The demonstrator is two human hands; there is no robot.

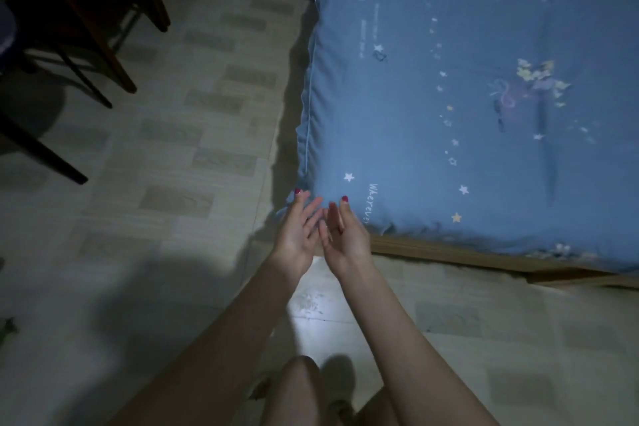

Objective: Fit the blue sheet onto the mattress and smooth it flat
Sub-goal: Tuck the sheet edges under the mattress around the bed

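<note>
Blue sheet [449, 97] is lying over the mattress top, already wrapping the near corner and both visible edges; the mattress itself is hidden under it. Surface is looking mostly flat, with puckers gathering along the near edge above the wooden bed frame [449, 254]. Left hand [299, 235] and right hand [345, 235] are hovering together at that corner, palms facing each other, fingers straight and slightly apart, gripping nothing (fingertip contact with fabric unclear). Judgement: fitting here looks done; smoothing is remaining.
</note>
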